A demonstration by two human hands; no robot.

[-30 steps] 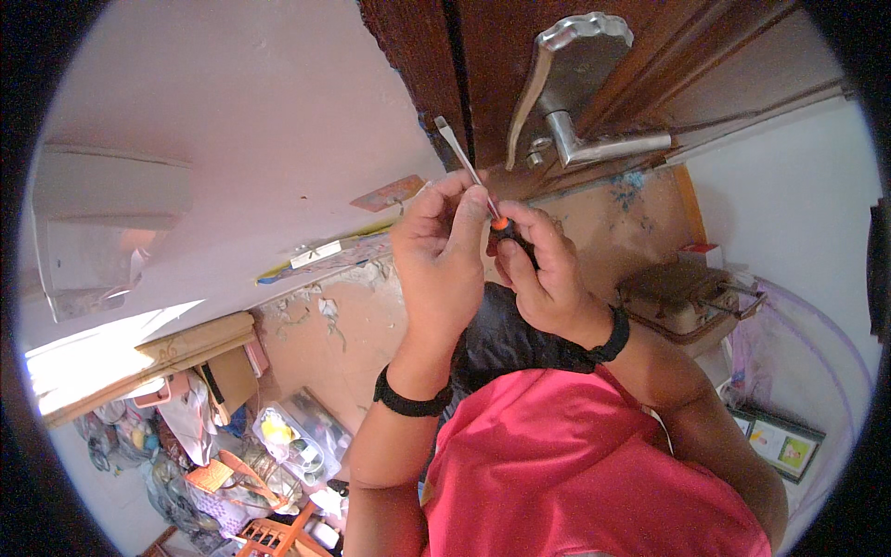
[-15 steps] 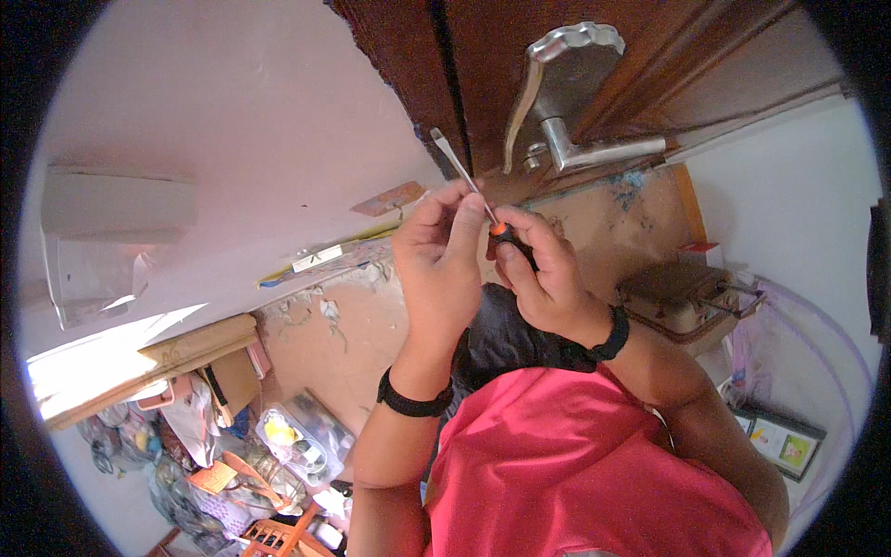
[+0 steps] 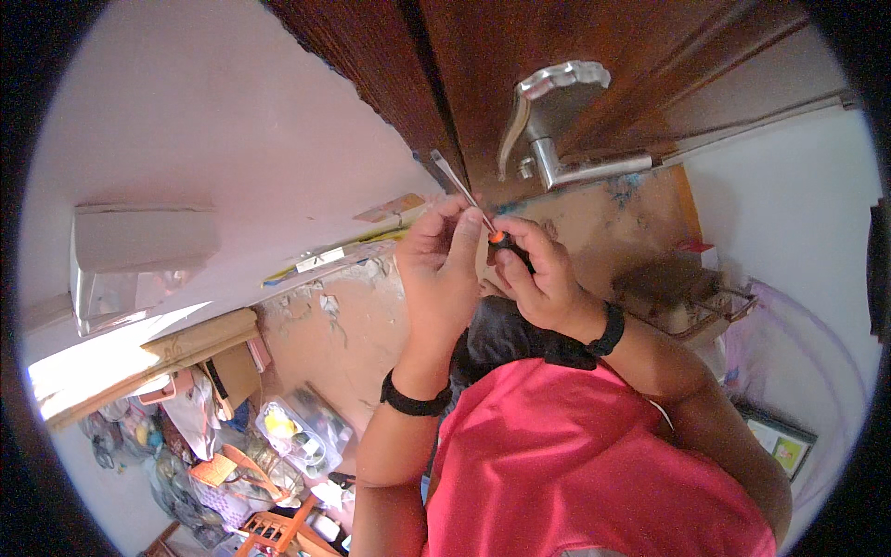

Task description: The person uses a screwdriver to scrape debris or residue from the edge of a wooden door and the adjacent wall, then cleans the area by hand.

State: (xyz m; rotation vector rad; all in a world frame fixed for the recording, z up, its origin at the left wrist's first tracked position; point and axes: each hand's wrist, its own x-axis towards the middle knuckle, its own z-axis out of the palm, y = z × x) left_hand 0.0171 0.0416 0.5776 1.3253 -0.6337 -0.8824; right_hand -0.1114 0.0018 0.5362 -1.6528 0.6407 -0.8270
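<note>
A flat-blade screwdriver [image 3: 449, 174] with a black and orange handle is held between both hands, its blade slanting up and left. My right hand [image 3: 540, 269] is wrapped round the handle. My left hand [image 3: 444, 246] pinches the metal shaft just above the handle, between thumb and fingers. Ahead of the hands stands a dark brown wooden door [image 3: 501, 56], with a dark gap running down its left part. A silver lever handle [image 3: 594, 172] on a scalloped plate is fixed to the door, right of the screwdriver tip and apart from it.
A white wall [image 3: 204, 102] with a white box-shaped fixture [image 3: 139, 241] fills the left. A brown case [image 3: 673, 292] lies at the right. A clear plastic bin [image 3: 302, 436], bags and an orange chair [image 3: 278, 529] crowd the lower left.
The view has shifted, so the door and its handle sit a little lower and further left. Both hands keep the same hold on the screwdriver.
</note>
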